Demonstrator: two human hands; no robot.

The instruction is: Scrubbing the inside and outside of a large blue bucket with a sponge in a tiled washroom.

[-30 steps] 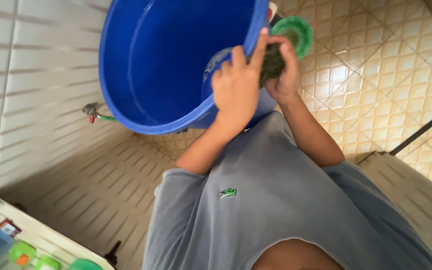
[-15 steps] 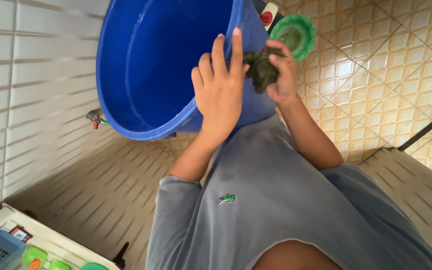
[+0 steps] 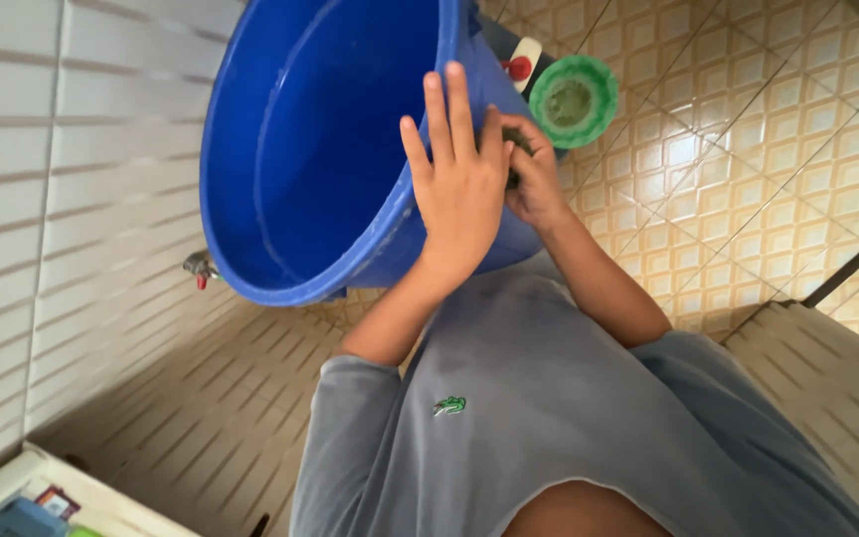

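Note:
A big blue plastic bucket point(image 3: 320, 149) is tilted with its open mouth toward the tiled wall. My left hand point(image 3: 459, 189) lies flat against its outer wall near the rim, fingers stretched and slightly apart. My right hand point(image 3: 539, 184) is just behind it, closed around a dark green scrubber point(image 3: 515, 137) pressed to the bucket's outside. The left hand hides most of the scrubber. My grey shirt point(image 3: 549, 418) fills the lower part of the view.
A small green bowl point(image 3: 574, 99) sits on the tan tiled floor point(image 3: 748, 149) beyond the bucket, beside a white object with a red knob point(image 3: 519, 66). A wall tap point(image 3: 198, 267) sticks out at left. A white tray point(image 3: 42, 497) shows at bottom left.
My left hand let go of the rim and now lies flat on the bucket's side. The right hand brought the scrubber closer in behind it. The bucket shifted slightly lower.

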